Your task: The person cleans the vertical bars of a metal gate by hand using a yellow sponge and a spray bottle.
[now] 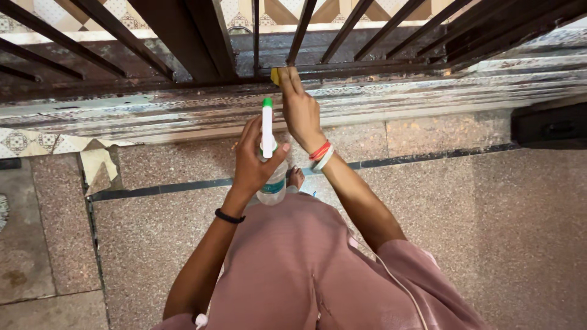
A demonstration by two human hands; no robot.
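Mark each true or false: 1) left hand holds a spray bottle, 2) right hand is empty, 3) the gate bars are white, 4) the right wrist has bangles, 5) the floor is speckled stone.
1) True: the left hand grips a clear spray bottle with a white and green nozzle.
2) False: the right hand presses a yellow sponge against the gate rail.
3) False: the gate bars are dark brown metal.
4) True: red and white bangles sit on that wrist.
5) True: the floor is speckled pinkish stone.
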